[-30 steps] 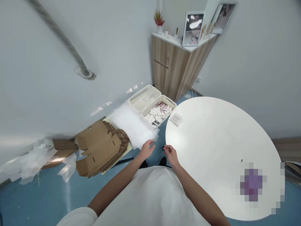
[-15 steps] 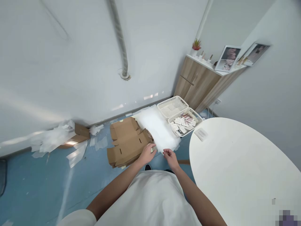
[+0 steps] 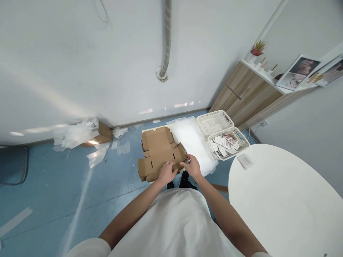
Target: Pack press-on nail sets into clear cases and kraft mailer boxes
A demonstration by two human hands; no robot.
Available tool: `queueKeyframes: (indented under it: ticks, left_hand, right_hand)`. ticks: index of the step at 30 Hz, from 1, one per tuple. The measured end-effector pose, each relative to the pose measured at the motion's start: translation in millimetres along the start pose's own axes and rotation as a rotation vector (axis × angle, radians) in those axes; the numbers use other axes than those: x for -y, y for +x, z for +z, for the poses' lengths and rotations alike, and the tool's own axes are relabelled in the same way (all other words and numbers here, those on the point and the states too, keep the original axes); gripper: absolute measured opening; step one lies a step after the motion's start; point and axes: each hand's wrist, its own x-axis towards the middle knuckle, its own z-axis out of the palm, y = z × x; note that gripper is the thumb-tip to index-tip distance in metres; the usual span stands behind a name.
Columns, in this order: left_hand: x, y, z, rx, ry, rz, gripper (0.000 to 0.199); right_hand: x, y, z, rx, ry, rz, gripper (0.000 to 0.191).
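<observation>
Flattened brown cardboard boxes [image 3: 158, 146] lie stacked low in front of me, with flaps and two dark slots showing on the top one. My left hand [image 3: 167, 172] rests at the near edge of the top box, fingers stretched over the cardboard and thumb apart. At its right end, my right hand [image 3: 192, 167] has thumb and fingers about the edge of a side flap. Just right of the cardboard lies a stack of white foam-like sheets [image 3: 191, 137], partly behind my right hand.
Beyond the sheets stand two white plastic baskets, one [image 3: 214, 123] holding clear-looking pieces, the other [image 3: 227, 144] printed packets. A round white table [image 3: 281, 200] is at my right. A wooden cabinet [image 3: 246, 92] stands behind. Scrap wrapping [image 3: 76, 134] and a carton [image 3: 103, 134] lie left.
My right hand has moved from the near edge of the white sheets to the right flap of the cardboard. My left hand stays at the cardboard. The view has shifted left.
</observation>
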Motion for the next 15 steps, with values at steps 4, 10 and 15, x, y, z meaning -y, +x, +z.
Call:
queueKeyframes:
  ticks: [4,10,15]
  left_hand:
    - [7.9,-4.1,-2.3,0.040,0.109,-0.050,0.037]
    - [22.4,-7.6,-3.9,0.008,0.186,-0.020,0.042]
    - [30.3,-6.7,-10.4,-0.022,0.151,0.061,0.032]
  right_hand:
    - [18.0,24.5,7.2,0.055,-0.260,-0.006,0.042]
    - [26.6,42.5,7.5,0.190,-0.504,0.029,0.023]
    - [33.1,48.9,-1.4,0.256,-0.585,0.039,0.019]
